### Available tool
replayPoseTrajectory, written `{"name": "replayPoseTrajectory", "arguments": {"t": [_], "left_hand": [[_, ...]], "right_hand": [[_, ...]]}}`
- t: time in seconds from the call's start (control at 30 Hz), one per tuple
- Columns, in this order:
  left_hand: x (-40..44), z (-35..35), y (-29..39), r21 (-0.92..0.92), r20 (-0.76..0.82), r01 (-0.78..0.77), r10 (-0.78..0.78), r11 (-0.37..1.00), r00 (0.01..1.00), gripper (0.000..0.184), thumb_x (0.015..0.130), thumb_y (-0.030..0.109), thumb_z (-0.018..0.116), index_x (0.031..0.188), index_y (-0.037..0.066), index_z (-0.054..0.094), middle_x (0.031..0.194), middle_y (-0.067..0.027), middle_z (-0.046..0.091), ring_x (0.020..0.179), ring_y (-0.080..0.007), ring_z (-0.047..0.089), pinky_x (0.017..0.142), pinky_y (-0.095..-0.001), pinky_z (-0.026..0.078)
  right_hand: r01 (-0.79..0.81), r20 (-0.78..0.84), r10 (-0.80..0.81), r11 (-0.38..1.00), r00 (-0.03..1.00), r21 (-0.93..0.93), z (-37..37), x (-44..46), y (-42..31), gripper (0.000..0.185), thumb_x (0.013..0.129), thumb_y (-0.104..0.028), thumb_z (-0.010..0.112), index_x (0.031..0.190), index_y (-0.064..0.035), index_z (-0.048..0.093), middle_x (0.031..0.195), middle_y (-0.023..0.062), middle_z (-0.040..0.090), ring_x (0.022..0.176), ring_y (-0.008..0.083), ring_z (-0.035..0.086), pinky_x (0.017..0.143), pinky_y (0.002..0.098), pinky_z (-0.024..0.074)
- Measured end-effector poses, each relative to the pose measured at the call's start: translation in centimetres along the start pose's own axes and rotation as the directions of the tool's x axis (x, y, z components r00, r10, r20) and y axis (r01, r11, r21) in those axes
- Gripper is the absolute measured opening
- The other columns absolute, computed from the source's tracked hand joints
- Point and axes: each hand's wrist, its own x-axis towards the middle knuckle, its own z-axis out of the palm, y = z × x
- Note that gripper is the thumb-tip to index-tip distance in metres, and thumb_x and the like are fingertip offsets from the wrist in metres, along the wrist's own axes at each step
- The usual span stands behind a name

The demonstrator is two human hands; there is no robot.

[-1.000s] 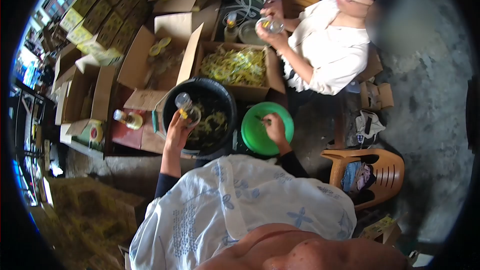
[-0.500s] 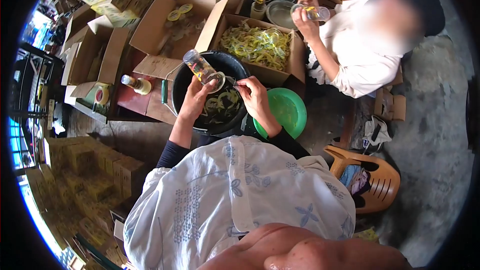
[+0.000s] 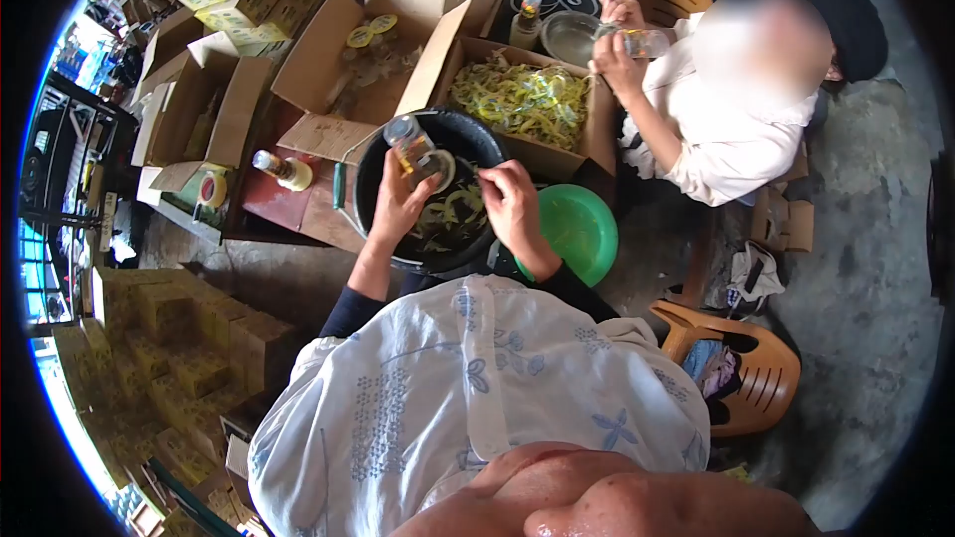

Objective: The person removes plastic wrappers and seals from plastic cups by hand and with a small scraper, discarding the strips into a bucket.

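My left hand (image 3: 398,207) is wrapped round a clear bottle (image 3: 414,151), tilted over the black bucket (image 3: 366,189). Its round wide end faces my right hand (image 3: 512,201). The fingers of that hand are pinched on a small thin item by the bottle's end, too small to name. Pale yellow-green strips (image 3: 458,211) lie in the dark bucket below. Right of the bucket, partly under my right wrist, is a green basin (image 3: 582,234).
Behind the bucket stand a carton of yellow strips (image 3: 522,99) and an open carton (image 3: 323,50). A filled bottle (image 3: 284,170) is at left. A co-worker (image 3: 736,119) holds another bottle (image 3: 645,43). An orange chair (image 3: 771,378) stands at right.
Over the last second my right hand has moved from the green basin to the bottle's end above the bucket. The bottle has been turned in my left hand. The view has shifted.
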Motion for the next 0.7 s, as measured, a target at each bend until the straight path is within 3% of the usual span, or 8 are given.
{"name": "replayPoseTrajectory", "arguments": {"t": [0.07, 0.17, 0.2, 0.27, 0.5, 0.7], "left_hand": [[-0.9, -0.9, -1.1, 0.066, -0.024, -0.032, 0.033, 0.997, 0.999, 0.054, 0.088, 0.006, 0.069, 0.133, 0.000, 0.040, 0.125, -0.0113, 0.055, 0.115, -0.0183, 0.055, 0.097, -0.0330, 0.047], [-2.7, -2.9, -1.5, 0.493, -0.024, 0.025, -0.015, 0.870, 1.000, 0.058, 0.082, 0.013, 0.074, 0.129, -0.003, 0.043, 0.116, -0.0221, 0.061, 0.107, -0.0324, 0.063, 0.093, -0.0364, 0.048], [-3.2, -2.7, -1.7, 0.487, -0.022, 0.014, -0.004, 0.873, 1.000, 0.058, 0.082, 0.013, 0.074, 0.129, -0.003, 0.043, 0.116, -0.0221, 0.061, 0.107, -0.0324, 0.063, 0.093, -0.0364, 0.048], [-3.9, -2.6, -1.8, 0.624, -0.047, 0.043, -0.018, 0.780, 0.999, 0.063, 0.079, 0.019, 0.077, 0.127, -0.005, 0.044, 0.119, -0.0273, 0.059, 0.108, -0.0412, 0.060, 0.094, -0.0401, 0.048], [-3.9, -1.6, -1.9, 0.761, -0.055, -0.050, 0.141, 0.647, 0.988, 0.059, 0.079, 0.022, 0.077, 0.120, -0.006, 0.045, 0.104, -0.0254, 0.056, 0.098, -0.0444, 0.057, 0.084, -0.0467, 0.048], [-4.1, -1.2, -1.0, 0.739, -0.056, -0.029, 0.105, 0.673, 0.993, 0.054, 0.077, 0.023, 0.078, 0.111, -0.004, 0.047, 0.098, -0.0231, 0.055, 0.091, -0.0438, 0.057, 0.079, -0.0468, 0.048]], "right_hand": [[0.001, 0.030, -0.001, 1.000, 1.000, 0.030, 0.0, -0.4, -0.3, 0.016, 0.079, 0.003, 0.070, 0.092, -0.0038, 0.063, 0.084, 0.0120, 0.059, 0.078, 0.0330, 0.061, 0.069, 0.0401, 0.0496], [-0.010, 0.070, 0.005, 0.998, 0.998, 0.059, 1.2, -1.6, 0.4, 0.015, 0.080, 0.001, 0.070, 0.092, -0.0038, 0.063, 0.083, 0.0121, 0.058, 0.078, 0.0329, 0.061, 0.068, 0.0400, 0.0494], [0.009, 0.081, -0.013, 0.999, 0.997, 0.049, 1.4, -1.9, 0.5, 0.014, 0.081, 0.001, 0.070, 0.092, -0.0040, 0.063, 0.083, 0.0119, 0.058, 0.078, 0.0325, 0.061, 0.067, 0.0394, 0.0497], [-0.004, 0.102, 0.001, 1.000, 0.995, 0.030, 2.3, -2.9, 1.0, 0.015, 0.081, 0.001, 0.070, 0.092, -0.0053, 0.063, 0.084, 0.0105, 0.058, 0.078, 0.0317, 0.061, 0.067, 0.0391, 0.0507], [-0.007, 0.132, 0.020, 0.995, 0.991, -0.103, 2.5, -2.7, 0.4, 0.018, 0.080, -0.003, 0.070, 0.095, -0.0090, 0.062, 0.085, 0.0078, 0.058, 0.080, 0.0293, 0.062, 0.066, 0.0390, 0.0517], [-0.042, 0.195, 0.072, 0.987, 0.978, -0.155, 2.4, -2.8, 0.4, 0.015, 0.081, -0.004, 0.069, 0.094, -0.0080, 0.063, 0.086, 0.0081, 0.058, 0.082, 0.0289, 0.062, 0.069, 0.0392, 0.0517]]}}
